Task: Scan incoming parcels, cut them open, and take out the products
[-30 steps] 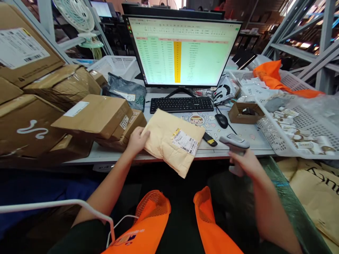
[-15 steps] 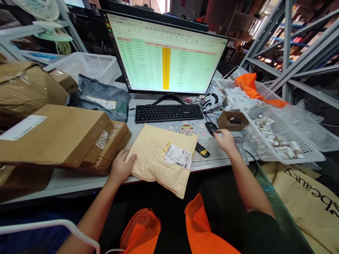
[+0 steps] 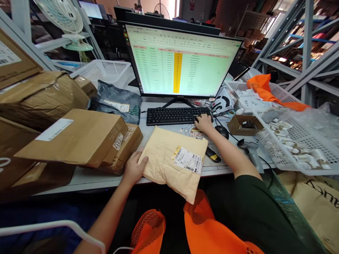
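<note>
A yellow padded envelope (image 3: pixel 169 155) with a white shipping label (image 3: pixel 189 159) lies at the front of the desk, its lower corner jutting past the edge. My left hand (image 3: pixel 136 167) grips its left side, thumb on top and the other fingers partly hidden. On the number keys at the right end of the black keyboard (image 3: pixel 174 116) rests my right hand (image 3: pixel 204 123), open, holding nothing. Just right of that wrist sits the black mouse (image 3: pixel 221 132). A black and yellow box cutter (image 3: pixel 213 155) pokes out beyond the envelope's right side.
Cardboard boxes (image 3: pixel 79 135) crowd the left, with a grey plastic mailer (image 3: pixel 119 100) behind them. A monitor (image 3: pixel 182 67) showing a spreadsheet stands at the back. To the right are a small open box (image 3: pixel 245 125), a barcode scanner (image 3: pixel 253 155) and a white basket (image 3: pixel 299 141) of small rolls.
My right hand has gone from the mouse up and left onto the keyboard. My left hand keeps its hold on the envelope. The whole view has shifted, with things appearing farther right.
</note>
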Motion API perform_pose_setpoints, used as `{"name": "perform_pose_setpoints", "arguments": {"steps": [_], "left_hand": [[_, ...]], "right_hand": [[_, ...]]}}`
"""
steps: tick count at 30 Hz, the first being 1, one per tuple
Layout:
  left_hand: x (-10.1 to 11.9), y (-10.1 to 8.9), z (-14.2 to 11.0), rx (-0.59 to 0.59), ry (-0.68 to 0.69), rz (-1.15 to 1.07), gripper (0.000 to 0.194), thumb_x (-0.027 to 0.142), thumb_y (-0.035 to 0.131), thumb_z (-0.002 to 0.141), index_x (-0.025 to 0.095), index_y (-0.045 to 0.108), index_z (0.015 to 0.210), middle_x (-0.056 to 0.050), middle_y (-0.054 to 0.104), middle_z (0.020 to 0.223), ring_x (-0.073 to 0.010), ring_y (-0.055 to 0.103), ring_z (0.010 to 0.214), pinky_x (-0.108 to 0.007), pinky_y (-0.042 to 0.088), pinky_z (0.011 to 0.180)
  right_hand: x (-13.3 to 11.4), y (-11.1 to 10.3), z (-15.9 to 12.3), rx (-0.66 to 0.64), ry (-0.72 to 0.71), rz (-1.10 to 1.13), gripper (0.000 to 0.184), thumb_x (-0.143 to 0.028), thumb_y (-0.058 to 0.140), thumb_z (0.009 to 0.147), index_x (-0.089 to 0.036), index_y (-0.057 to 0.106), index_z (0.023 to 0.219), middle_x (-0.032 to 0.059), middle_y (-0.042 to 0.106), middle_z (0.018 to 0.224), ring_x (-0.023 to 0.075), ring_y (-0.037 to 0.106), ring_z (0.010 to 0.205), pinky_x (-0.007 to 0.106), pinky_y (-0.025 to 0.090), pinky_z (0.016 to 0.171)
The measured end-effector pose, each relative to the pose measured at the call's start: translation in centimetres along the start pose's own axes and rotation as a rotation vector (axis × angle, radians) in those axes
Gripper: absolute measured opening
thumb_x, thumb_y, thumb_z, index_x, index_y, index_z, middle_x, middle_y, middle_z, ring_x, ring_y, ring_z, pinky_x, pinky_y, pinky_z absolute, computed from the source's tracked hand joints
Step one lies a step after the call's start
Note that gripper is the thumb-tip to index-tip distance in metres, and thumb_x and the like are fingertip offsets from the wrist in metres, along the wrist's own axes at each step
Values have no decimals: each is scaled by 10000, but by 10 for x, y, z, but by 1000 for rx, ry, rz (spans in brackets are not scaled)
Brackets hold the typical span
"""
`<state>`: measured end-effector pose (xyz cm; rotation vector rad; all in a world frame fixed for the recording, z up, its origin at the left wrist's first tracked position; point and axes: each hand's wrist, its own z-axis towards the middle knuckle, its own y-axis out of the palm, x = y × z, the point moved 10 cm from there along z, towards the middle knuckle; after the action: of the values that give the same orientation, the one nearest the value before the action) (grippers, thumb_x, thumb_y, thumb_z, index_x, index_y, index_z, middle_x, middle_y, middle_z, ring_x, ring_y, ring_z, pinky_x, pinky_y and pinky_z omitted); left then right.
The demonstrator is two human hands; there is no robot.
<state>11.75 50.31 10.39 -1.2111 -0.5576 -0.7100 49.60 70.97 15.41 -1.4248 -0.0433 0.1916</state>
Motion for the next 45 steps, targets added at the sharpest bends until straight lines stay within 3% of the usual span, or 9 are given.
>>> {"name": "perform_pose_setpoints", "arguments": {"steps": [5, 10, 16, 21, 27, 32, 39, 42, 45], "left_hand": [[26, -21, -23, 190, 170, 91, 530, 497, 566, 968, 138, 617, 1355, -218, 604, 1375, -354, 614, 1294, -513, 510, 1136], [57, 12, -67, -101, 485, 287, 497, 478, 724, 887, 259, 722, 1334, -142, 515, 1579, -441, 321, 1555, -609, 386, 1232], [48, 27, -75, -167, 369, 336, 343, 430, 589, 954, 356, 819, 1198, -78, 727, 1335, -421, 573, 1326, -628, 405, 1098], [125, -25, -47, -12, 423, 354, 349, 407, 535, 936, 327, 830, 1105, -78, 788, 1087, -379, 655, 1200, -624, 305, 1111], [228, -98, 50, 67, 325, 386, 445, 514, 493, 1002, 190, 797, 984, -85, 665, 834, -312, 655, 977, -517, 399, 1054], [231, -83, 98, -89, 208, 392, 448, 495, 553, 992, 160, 718, 745, -84, 562, 690, -276, 614, 822, -423, 472, 873], [282, -65, 38, -80, 487, 723, 467, 392, 359, 1064, 142, 680, 836, -114, 653, 836, -257, 631, 819, -389, 448, 837], [300, -63, 10, -83, 604, 785, 488, 367, 304, 1074, 147, 682, 857, -126, 676, 864, -246, 628, 793, -388, 437, 822], [296, -67, 0, -83, 642, 789, 502, 375, 296, 1071, 157, 691, 851, -125, 671, 831, -245, 623, 762, -390, 433, 800]], "right_hand": [[12, -11, -42, 4, 39, 177, 576, -315, 461, 1027, -64, 544, 1538, 252, 557, 1512, 384, 479, 1389, 534, 379, 1152], [24, 5, -156, -63, -29, 357, 540, -323, 456, 1011, -111, 597, 1488, 187, 653, 1454, 329, 601, 1328, 467, 465, 1144], [8, 10, -219, 42, -42, 216, 671, -315, 468, 991, -26, 420, 1595, 269, 643, 1387, 393, 599, 1244, 550, 498, 1078], [48, -9, -229, 134, 99, 161, 693, -278, 399, 978, 48, 399, 1589, 299, 676, 1205, 399, 630, 1113, 568, 514, 1019], [118, -101, -280, 528, 403, 299, 703, -409, 408, 971, 26, 522, 1512, 289, 668, 1302, 389, 636, 1225, 543, 489, 1107], [30, -177, -306, 633, 39, 392, 570, -540, 462, 1041, -165, 675, 1414, 179, 720, 1280, 323, 683, 1191, 454, 531, 1075], [-109, -204, -286, 479, -460, 260, 429, -427, 539, 1075, -209, 720, 1396, 128, 741, 1087, 256, 696, 974, 376, 580, 874], [-108, -210, -277, 500, -515, 174, 424, -395, 569, 1063, -195, 717, 1407, 126, 731, 1054, 246, 675, 926, 363, 563, 828], [-42, -222, -265, 566, -367, 143, 424, -412, 608, 1030, -223, 735, 1388, 122, 729, 1074, 248, 669, 913, 369, 552, 822]]}}
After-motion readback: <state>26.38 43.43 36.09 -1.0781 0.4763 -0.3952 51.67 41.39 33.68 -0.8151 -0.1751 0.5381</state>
